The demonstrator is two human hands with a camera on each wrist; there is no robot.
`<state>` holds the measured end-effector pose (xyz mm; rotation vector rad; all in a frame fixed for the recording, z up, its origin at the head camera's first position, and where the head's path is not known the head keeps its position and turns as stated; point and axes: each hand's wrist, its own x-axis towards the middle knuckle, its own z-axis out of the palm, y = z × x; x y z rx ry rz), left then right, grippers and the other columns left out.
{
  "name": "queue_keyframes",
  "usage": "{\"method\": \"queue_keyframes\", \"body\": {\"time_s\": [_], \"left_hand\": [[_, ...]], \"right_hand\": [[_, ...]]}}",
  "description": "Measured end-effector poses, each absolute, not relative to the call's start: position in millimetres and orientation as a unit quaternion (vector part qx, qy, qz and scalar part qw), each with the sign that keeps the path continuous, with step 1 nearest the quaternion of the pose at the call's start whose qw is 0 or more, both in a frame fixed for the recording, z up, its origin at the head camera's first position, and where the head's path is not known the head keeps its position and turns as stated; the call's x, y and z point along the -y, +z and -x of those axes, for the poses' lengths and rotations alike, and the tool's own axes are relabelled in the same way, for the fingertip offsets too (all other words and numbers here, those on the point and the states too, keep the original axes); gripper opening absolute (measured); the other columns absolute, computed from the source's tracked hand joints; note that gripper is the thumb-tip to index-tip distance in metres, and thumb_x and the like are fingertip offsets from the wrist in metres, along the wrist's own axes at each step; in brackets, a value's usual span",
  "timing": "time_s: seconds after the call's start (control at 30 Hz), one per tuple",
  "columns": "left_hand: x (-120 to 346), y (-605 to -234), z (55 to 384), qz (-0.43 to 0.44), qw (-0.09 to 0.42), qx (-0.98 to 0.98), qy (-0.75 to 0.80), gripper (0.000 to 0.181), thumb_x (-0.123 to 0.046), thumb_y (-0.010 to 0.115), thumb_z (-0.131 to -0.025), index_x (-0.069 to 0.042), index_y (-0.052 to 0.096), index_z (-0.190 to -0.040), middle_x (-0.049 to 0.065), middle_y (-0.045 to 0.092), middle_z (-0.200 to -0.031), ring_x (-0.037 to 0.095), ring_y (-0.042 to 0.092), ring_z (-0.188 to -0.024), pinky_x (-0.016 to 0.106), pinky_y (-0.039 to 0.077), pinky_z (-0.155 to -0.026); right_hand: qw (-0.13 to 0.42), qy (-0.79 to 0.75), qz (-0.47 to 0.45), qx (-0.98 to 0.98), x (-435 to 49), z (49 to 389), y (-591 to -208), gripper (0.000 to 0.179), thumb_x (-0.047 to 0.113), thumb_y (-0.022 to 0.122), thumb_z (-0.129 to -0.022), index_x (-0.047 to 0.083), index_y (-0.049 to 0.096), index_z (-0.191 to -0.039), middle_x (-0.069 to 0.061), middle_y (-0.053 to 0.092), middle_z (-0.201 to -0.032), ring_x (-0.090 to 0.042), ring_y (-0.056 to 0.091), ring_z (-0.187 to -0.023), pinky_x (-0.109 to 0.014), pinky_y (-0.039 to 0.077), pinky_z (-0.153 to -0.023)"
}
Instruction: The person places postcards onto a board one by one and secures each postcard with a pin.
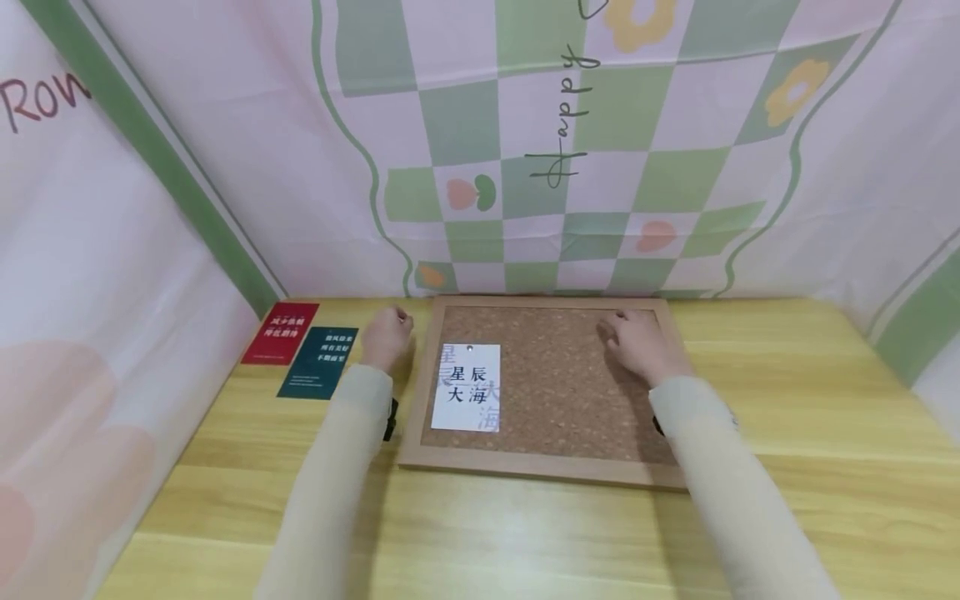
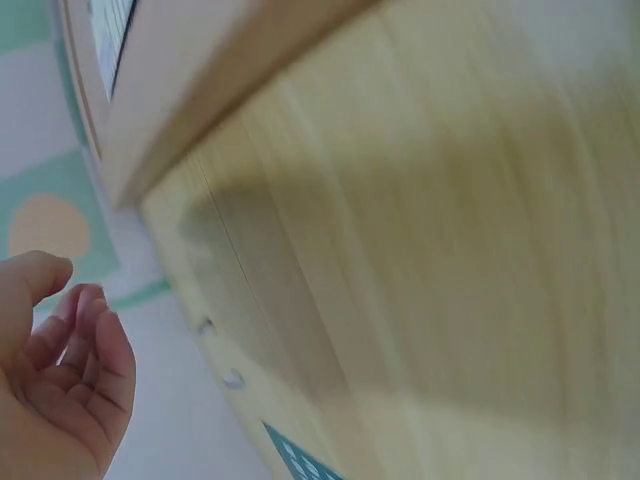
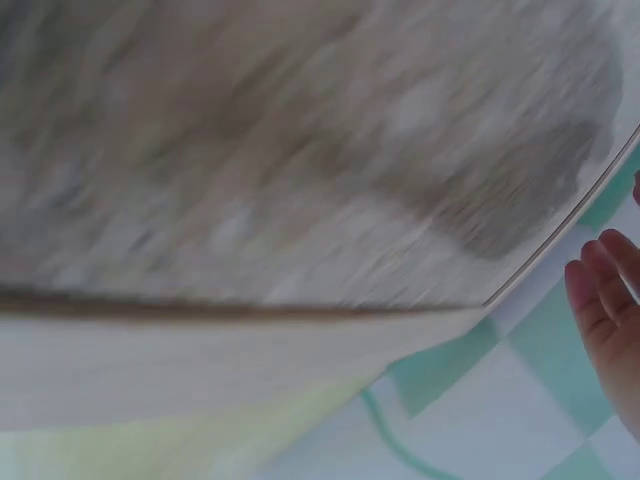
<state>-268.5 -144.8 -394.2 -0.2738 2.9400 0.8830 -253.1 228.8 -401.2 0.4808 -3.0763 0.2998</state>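
Observation:
A wood-framed cork board (image 1: 558, 383) lies flat on the table. At its left side rests a white card (image 1: 467, 412) with dark characters and a small dark dot at the top. My left hand (image 1: 386, 337) hovers just left of the frame. In the left wrist view that hand (image 2: 70, 370) has loosely curled fingers with nothing between them. Over the board's right part is my right hand (image 1: 637, 340), its fingers loosely bent. Only some of its fingers (image 3: 600, 285) show in the right wrist view, and no held thing appears.
Left of the board, a red card (image 1: 281, 335) and a dark green card (image 1: 318, 364) lie on the wooden table (image 1: 517, 542). Two small shiny pieces (image 2: 233, 378) sit near the table's far edge. A checked cloth (image 1: 525, 108) hangs behind the board.

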Motion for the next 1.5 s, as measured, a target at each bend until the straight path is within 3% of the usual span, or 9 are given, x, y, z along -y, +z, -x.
{"method": "queue_keyframes", "body": {"time_s": [0.13,0.33,0.8,1.07,1.5], "left_hand": [[165,-395,267,0.105,0.015,-0.954,0.28,0.033,-0.023,0.046,-0.1,0.001,0.058,-0.12,0.018,0.063,-0.119,0.032,0.061,-0.105,0.044,0.051,-0.088],[196,-400,262,0.15,0.009,-0.944,0.295,0.035,-0.022,0.046,-0.099,0.001,0.054,-0.124,0.021,0.06,-0.123,0.034,0.059,-0.108,0.045,0.051,-0.089],[250,-414,243,0.222,-0.008,-0.924,0.311,0.045,-0.022,0.048,-0.099,0.005,0.046,-0.134,0.028,0.049,-0.132,0.041,0.051,-0.117,0.05,0.046,-0.1],[259,-420,238,0.23,0.008,-0.929,0.291,0.052,-0.025,0.048,-0.098,0.008,0.041,-0.137,0.034,0.041,-0.134,0.045,0.041,-0.12,0.055,0.039,-0.105],[266,-427,239,0.221,0.034,-0.934,0.278,0.061,-0.029,0.057,-0.094,0.009,0.037,-0.139,0.035,0.039,-0.137,0.048,0.037,-0.125,0.057,0.035,-0.108]], "right_hand": [[-0.017,0.087,-0.125,0.988,-245,250,-400,0.042,0.007,0.047,-0.094,-0.008,0.046,-0.134,-0.037,0.044,-0.133,-0.052,0.04,-0.124,-0.06,0.031,-0.109],[-0.056,0.108,-0.082,0.989,-261,246,-400,0.048,0.009,0.044,-0.095,-0.009,0.037,-0.139,-0.041,0.026,-0.141,-0.063,0.031,-0.121,-0.067,0.035,-0.1],[-0.098,0.163,-0.022,0.981,-288,243,-407,0.053,0.017,0.035,-0.099,-0.007,0.025,-0.145,-0.045,0.014,-0.142,-0.065,0.02,-0.124,-0.072,0.032,-0.098],[-0.11,0.17,-0.046,0.978,-298,243,-409,0.054,0.017,0.036,-0.1,-0.008,0.021,-0.146,-0.048,0.021,-0.138,-0.064,0.027,-0.124,-0.07,0.03,-0.102],[-0.112,0.172,-0.071,0.976,-305,245,-410,0.053,0.015,0.035,-0.1,-0.011,0.023,-0.144,-0.047,0.029,-0.136,-0.061,0.031,-0.124,-0.068,0.029,-0.104]]}}
